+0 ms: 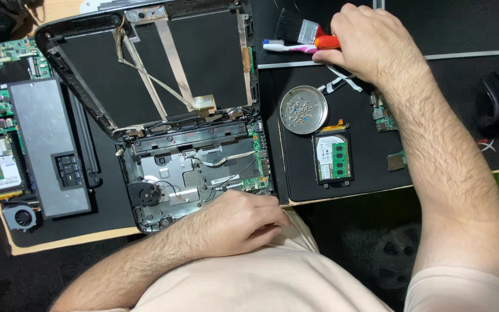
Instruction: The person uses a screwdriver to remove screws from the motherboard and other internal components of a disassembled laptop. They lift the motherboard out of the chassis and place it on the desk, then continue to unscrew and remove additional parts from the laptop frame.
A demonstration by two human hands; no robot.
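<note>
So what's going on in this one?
A person is working on an opened laptop with its insides exposed. The left hand rests on the laptop's front edge, while the right hand closes its grip on an orange-handled tool beside a brush. A round dish of screws and a removed drive lie on the black mat.

Orange-handled tool, silver screw dish — green memory stick, black mat

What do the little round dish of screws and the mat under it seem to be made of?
The round dish looks like bare metal: silvery, with a soft sheen and a raised rim. The mat looks like soft black rubber or foam-backed cloth: matte, no glare, pale underside showing at its edge.
</note>
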